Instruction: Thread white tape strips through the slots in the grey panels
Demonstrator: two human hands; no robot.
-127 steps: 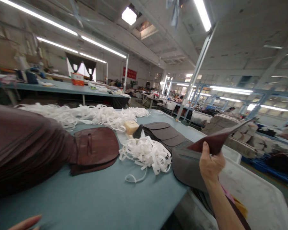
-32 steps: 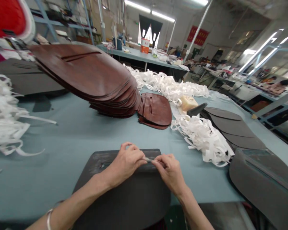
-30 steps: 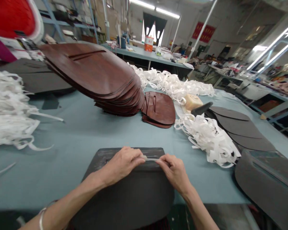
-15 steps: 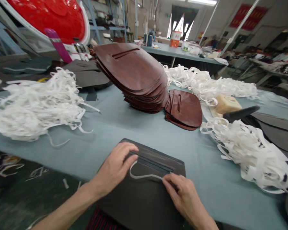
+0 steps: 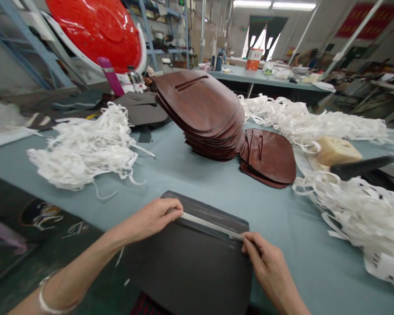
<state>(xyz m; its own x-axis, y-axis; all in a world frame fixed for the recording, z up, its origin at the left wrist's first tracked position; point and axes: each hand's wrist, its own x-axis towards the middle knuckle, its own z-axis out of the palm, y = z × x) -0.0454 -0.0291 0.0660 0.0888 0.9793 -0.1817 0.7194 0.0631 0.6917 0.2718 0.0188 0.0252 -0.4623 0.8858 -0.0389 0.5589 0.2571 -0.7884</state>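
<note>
Grey-blue cloth covers the desk (image 5: 170,175), which stands in a long workshop lit by ceiling tubes. At its near edge lies the flat dark grey leather panel (image 5: 190,262), hanging partly over the edge towards me.

My left hand (image 5: 153,216) sits at the panel's top left corner. Its grip is narrow, thumb and fingertips pinched on one end of the thin white strip (image 5: 205,224). My right hand (image 5: 269,269) is at the panel's right edge, its grip likewise closed tight on the other end. The strip runs straight and taut between the two, along the panel's upper edge. Whether it touches the leather along its whole length or is lifted just off it, I cannot tell from this angle.

A silver bangle (image 5: 49,302) circles my left wrist. Beyond the panel, well apart, stands a leaning stack of reddish-brown leather pieces (image 5: 203,109), with a smaller pile of slotted brown pieces (image 5: 271,155) touching its right side. A heap of loose white strips (image 5: 85,148) lies to the left. Another tangle of white strips (image 5: 357,210) lies to the right, near a cream block (image 5: 333,151) and a black handle (image 5: 361,166).
</note>
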